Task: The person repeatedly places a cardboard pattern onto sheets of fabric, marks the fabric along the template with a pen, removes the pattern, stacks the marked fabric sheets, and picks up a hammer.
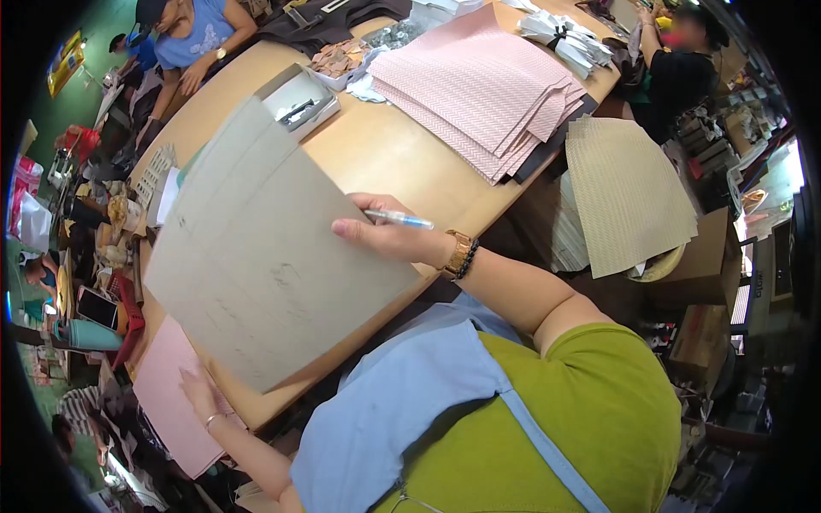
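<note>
My right hand (389, 229) grips a large grey board (256, 231) at its edge, thumb on top, and a pen (398, 219) is tucked in the same hand. The board is tilted above the table, with faint pencil-like lines and scuffs on its face. My left hand (199, 395) lies on a pink sheet (167, 376) at the table's lower left corner, fingers stretched out. Part of that pink sheet is hidden under the grey board.
A stack of pink textured sheets (479, 85) lies across the table (359, 158). Near it are an open box (299, 101), a tray of brown pieces (338, 60) and a tied white bundle (564, 41). Yellowish sheets (631, 192) rest off the right edge. Co-workers (192, 34) sit around.
</note>
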`<state>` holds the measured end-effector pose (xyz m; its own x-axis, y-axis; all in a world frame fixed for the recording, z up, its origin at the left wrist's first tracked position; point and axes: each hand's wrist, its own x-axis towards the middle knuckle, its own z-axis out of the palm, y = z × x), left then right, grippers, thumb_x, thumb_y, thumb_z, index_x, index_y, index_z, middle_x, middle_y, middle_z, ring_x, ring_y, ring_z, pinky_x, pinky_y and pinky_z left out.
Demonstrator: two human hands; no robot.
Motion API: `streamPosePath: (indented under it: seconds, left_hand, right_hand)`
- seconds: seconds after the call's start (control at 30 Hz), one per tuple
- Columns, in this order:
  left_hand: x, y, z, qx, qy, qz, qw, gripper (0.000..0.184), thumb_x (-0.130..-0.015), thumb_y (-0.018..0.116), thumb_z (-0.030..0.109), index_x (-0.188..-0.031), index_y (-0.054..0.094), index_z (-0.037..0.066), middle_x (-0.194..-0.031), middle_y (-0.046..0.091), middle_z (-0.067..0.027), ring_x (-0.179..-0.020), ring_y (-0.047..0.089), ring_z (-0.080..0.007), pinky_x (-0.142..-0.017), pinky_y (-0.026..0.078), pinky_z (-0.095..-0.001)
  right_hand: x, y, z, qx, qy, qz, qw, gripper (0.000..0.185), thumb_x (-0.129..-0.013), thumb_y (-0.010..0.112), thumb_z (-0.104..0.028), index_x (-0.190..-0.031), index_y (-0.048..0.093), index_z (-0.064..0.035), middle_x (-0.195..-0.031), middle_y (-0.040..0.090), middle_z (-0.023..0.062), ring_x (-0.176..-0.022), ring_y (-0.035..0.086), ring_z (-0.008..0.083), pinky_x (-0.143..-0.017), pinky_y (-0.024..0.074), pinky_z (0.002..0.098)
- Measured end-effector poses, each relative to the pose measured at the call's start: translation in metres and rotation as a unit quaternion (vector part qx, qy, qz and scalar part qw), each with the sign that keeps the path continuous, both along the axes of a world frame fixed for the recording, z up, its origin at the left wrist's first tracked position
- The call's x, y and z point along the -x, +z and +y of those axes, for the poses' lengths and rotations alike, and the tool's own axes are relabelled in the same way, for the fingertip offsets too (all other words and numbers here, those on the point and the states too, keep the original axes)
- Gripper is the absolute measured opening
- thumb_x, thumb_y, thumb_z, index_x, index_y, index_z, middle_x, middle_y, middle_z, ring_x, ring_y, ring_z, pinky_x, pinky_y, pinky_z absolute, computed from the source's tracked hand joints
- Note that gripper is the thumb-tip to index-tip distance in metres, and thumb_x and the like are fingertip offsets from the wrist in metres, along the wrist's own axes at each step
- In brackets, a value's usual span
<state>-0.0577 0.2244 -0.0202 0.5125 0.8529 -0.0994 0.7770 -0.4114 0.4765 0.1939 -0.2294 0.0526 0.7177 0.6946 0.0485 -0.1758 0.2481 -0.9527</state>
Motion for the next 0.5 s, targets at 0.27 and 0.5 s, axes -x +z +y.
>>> streamPosePath:
  seconds: [0.27, 0.5]
  left_hand:
    - [0.014, 0.014, -0.027, -0.124, -0.039, 0.177, 0.976, 0.056, -0.094, 0.047, 0.036, -0.139, 0.043, 0.002, -0.137, 0.046, -0.0298, -0.127, 0.045, -0.0415, -0.104, 0.039, -0.0443]
    - [0.006, 0.033, -0.016, 0.018, -0.06, 0.026, 0.998, 0.043, -0.098, 0.044, 0.035, -0.124, 0.056, 0.003, -0.131, 0.055, -0.0173, -0.116, 0.054, -0.0346, -0.098, 0.043, -0.0361]
  right_hand:
    - [-0.009, -0.004, 0.003, -0.092, -0.072, 0.045, 0.992, 0.042, -0.095, 0.062, -0.023, -0.127, 0.052, 0.0022, -0.11, 0.066, 0.0089, -0.093, 0.063, 0.0103, -0.081, 0.0541, 0.0267]
    - [-0.012, 0.001, -0.004, -0.084, -0.111, 0.067, 0.988, 0.038, -0.095, 0.063, -0.024, -0.123, 0.055, 0.0007, -0.106, 0.066, 0.007, -0.089, 0.063, 0.0105, -0.078, 0.0539, 0.0267]
